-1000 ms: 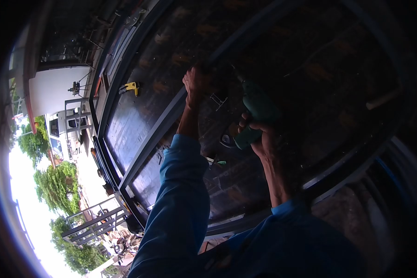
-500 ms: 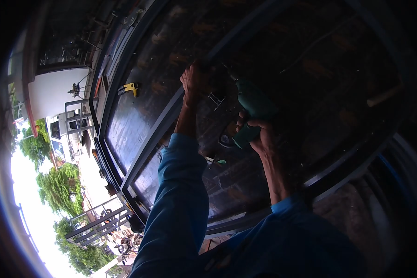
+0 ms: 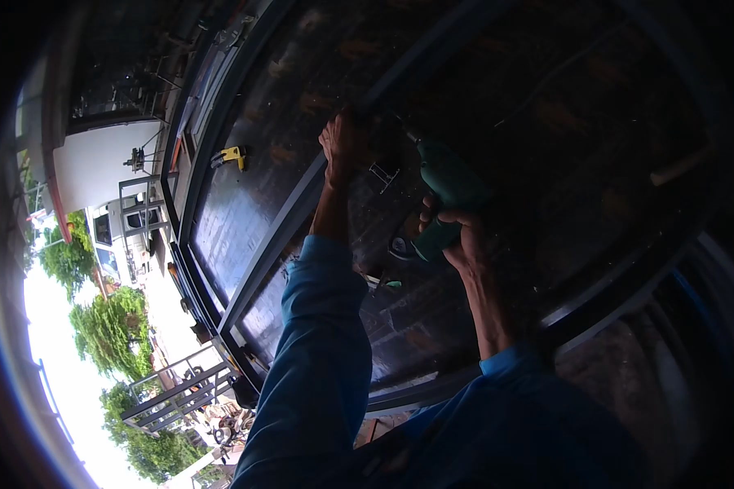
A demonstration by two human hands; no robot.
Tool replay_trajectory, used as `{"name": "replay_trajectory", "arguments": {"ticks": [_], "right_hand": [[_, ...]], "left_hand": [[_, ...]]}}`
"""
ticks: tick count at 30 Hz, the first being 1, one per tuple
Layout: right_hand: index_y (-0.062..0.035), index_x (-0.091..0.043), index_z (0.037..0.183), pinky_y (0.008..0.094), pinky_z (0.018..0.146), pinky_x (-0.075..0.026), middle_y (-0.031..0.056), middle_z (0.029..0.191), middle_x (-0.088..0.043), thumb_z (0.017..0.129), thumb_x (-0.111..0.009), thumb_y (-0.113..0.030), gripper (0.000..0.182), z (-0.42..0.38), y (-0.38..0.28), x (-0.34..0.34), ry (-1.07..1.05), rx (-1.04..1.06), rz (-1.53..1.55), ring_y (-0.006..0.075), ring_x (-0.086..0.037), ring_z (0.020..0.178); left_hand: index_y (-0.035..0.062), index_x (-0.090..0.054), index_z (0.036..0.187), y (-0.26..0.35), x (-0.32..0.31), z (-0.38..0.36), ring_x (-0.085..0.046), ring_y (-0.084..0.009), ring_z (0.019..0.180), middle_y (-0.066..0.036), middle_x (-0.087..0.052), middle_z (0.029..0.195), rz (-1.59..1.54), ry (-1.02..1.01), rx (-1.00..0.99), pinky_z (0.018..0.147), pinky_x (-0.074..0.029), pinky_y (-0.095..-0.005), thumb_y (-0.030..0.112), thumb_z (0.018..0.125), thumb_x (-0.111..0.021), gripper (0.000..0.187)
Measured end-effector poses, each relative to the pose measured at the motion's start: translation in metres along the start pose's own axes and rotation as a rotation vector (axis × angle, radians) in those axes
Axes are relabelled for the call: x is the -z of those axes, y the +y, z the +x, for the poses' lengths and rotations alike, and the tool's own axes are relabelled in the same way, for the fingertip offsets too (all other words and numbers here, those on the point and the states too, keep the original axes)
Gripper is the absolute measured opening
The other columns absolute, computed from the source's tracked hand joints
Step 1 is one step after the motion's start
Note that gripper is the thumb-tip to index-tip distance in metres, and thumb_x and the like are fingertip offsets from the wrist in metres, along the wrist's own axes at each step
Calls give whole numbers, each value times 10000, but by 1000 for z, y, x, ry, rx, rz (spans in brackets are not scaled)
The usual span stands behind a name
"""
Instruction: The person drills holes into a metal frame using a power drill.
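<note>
My left hand (image 3: 340, 147) is wrapped round a long grey metal bar (image 3: 273, 248) that runs diagonally across a dark panel (image 3: 391, 330). A green power drill (image 3: 453, 179) is in my right hand (image 3: 459, 236), its front end pointing up and left towards the bar near my left hand. What the drill tip touches is too dark to tell. Between the hands a small metal piece (image 3: 383, 175) lies on the panel. A small item with a green end (image 3: 393, 284) lies below the drill.
A yellow tool (image 3: 235, 155) lies on the panel beyond the bar. A wooden handle (image 3: 678, 169) is at the right. Metal frames (image 3: 179, 397), a white vehicle (image 3: 106, 236) and trees (image 3: 112, 330) show at the left.
The view has shifted very slightly, so the surroundings sit a little further right. Both hands keep the same grip, and the drill stays in about the same place.
</note>
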State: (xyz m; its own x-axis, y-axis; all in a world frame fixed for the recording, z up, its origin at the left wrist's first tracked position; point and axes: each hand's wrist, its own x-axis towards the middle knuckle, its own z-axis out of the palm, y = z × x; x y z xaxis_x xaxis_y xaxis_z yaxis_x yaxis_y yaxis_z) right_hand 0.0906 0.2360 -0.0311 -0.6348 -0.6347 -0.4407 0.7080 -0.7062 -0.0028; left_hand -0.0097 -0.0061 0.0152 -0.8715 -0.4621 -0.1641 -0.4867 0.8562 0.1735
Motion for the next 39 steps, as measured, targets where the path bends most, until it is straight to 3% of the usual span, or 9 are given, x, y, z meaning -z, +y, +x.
{"name": "replay_trajectory", "arguments": {"ticks": [7,15,18,22,25,27,34,36,39], "right_hand": [[-2,-530,1168,392,751,-501,116,988,-638,695,-577,22,476,-1,1,2,28,-2,-14,227,-619,830],[-2,-533,1162,392,751,-508,123,988,-638,703,-578,28,462,-1,0,2,69,-28,16,233,-626,830],[2,-533,1160,389,746,-510,123,989,-638,701,-578,29,462,-1,0,2,64,-11,0,232,-628,825],[3,-535,1158,389,740,-513,124,985,-639,698,-577,32,464,0,1,5,58,-15,5,232,-629,820],[3,-535,1158,392,738,-517,126,986,-640,696,-577,36,466,0,0,3,46,-18,2,232,-629,818],[3,-535,1159,393,740,-522,129,989,-642,694,-578,41,469,-1,1,2,82,-7,-6,233,-631,818],[3,-535,1161,389,745,-527,125,992,-643,694,-585,41,471,-1,3,-1,45,-2,10,233,-638,824],[3,-536,1160,390,746,-527,125,991,-642,695,-587,39,469,-1,2,-1,58,0,-18,234,-639,827],[3,-537,1160,391,743,-528,127,991,-640,694,-589,38,470,-1,3,3,57,-6,1,236,-640,824]], "left_hand": [[106,-645,1124,-12,-11,7,-630,-399,998,-181,-683,1018,17,64,-10,829,-482,-508,530,736,-707,578],[58,-639,961,7,-2,-2,-634,-410,948,-197,-676,931,45,148,52,768,-489,-495,553,719,-732,558],[91,-665,1111,9,0,1,-619,-410,1022,-218,-668,1032,35,83,127,847,-482,-501,626,674,-719,693],[90,-669,1095,7,-3,2,-622,-412,1014,-221,-670,1020,47,93,145,840,-485,-499,624,676,-717,680],[84,-670,1079,7,-4,3,-627,-411,1001,-221,-670,1014,69,79,144,826,-491,-499,614,688,-711,661],[61,-648,957,6,-6,2,-636,-411,946,-202,-677,920,92,134,120,757,-497,-486,592,692,-734,600],[50,-653,944,1,-12,7,-635,-416,943,-210,-676,914,69,152,147,762,-495,-484,595,687,-736,608],[64,-684,1001,9,-2,0,-640,-411,948,-218,-674,961,64,121,119,785,-499,-490,494,758,-677,494],[63,-683,997,12,-2,0,-639,-411,949,-220,-673,958,71,125,126,782,-502,-487,428,775,-663,427]]}}
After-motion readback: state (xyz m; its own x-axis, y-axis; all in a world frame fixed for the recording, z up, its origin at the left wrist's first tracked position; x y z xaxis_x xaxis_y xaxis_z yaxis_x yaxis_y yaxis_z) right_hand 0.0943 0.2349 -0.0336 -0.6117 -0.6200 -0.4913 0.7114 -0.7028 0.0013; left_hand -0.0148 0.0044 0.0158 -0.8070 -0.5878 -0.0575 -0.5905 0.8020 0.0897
